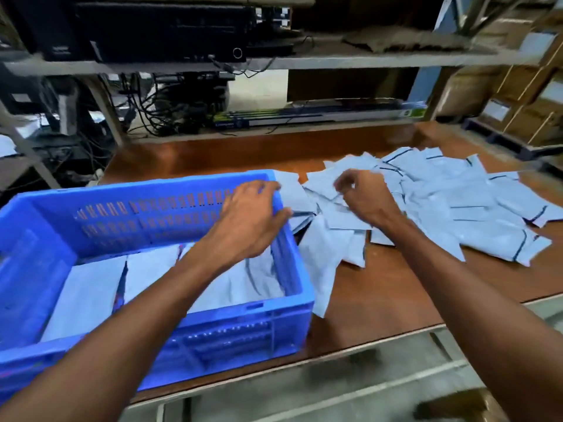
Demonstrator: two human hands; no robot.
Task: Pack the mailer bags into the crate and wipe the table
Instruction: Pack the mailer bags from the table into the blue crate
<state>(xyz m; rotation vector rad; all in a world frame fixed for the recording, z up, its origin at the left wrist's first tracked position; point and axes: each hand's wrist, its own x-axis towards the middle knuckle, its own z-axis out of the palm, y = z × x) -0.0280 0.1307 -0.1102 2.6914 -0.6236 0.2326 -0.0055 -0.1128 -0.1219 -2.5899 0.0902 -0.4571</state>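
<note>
We are partway through the packing: a layer of packed mailer bags [88,287] already lies flat in the blue crate [36,239], which sits at the left of the brown table [380,293], while the loose mailer bags [441,202] sprawl overlapping just to its right. Our left hand [246,217] reaches across the crate's right wall, fingers and thumb curled round the edge of the corner bag [294,196] lying against the crate's far right corner. Our right hand [362,196] hovers on the near side of the pile with fingers bent tight, but blur hides whether they have pinched anything. The likeliest trouble, we judge, is the overlap: pulling one slick bag out may drag its neighbours, and the long bag [323,269] pointing toward the table's front edge could slide off. The corner bag could also snag or fold on the crate's rim as we lift it over, landing crumpled on the flat layer. Leaning on that wall might shove the crate, which stands close to the front edge. No cloth is in sight for the wiping.
</note>
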